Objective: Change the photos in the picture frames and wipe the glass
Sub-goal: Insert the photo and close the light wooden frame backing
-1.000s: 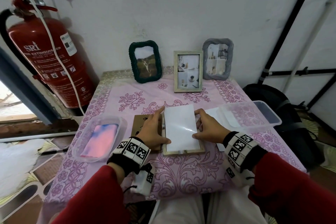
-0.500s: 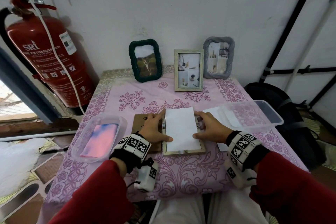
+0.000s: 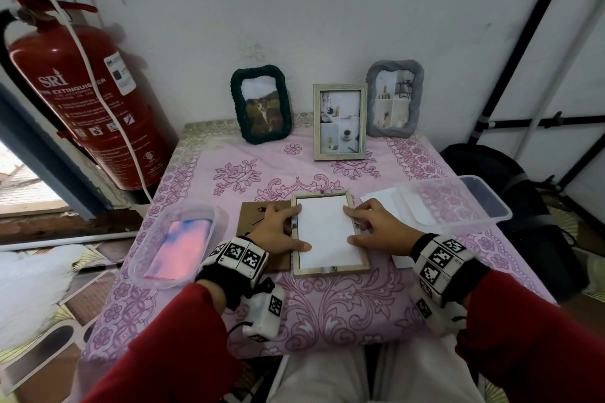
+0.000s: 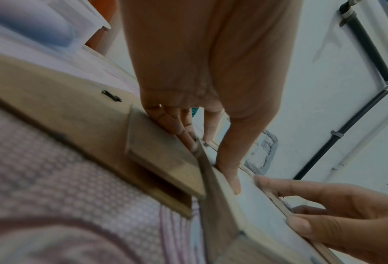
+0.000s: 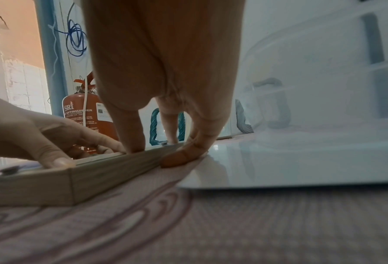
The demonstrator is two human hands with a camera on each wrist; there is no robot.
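Note:
A pale wooden picture frame (image 3: pixel 330 269) lies face down on the pink tablecloth, with a white photo back (image 3: pixel 324 229) sitting flat inside its rim. My left hand (image 3: pixel 283 231) rests along the frame's left side, its thumb pressing the photo's lower left; the left wrist view shows that thumb (image 4: pixel 231 176) on the white sheet. My right hand (image 3: pixel 370 226) lies along the right side, index finger and thumb on the photo's right edge. The right wrist view shows my other fingers (image 5: pixel 183 157) against the frame's outer wall (image 5: pixel 111 169). A brown cardboard backing (image 3: pixel 258 216) lies under my left hand.
Three frames stand at the wall: green (image 3: pixel 261 105), wooden (image 3: pixel 339 121), grey (image 3: pixel 394 98). A clear tub (image 3: pixel 144 239) at the left holds a pink-blue cloth (image 3: pixel 180 242). An upturned clear tub (image 3: pixel 458 203) lies on white sheets (image 3: pixel 383 199) at the right. A fire extinguisher (image 3: pixel 82 101) hangs left.
The white photo, which stuck out past the frame's top edge, has slid down and now lies inside the rim. Both hands have shifted slightly along its sides.

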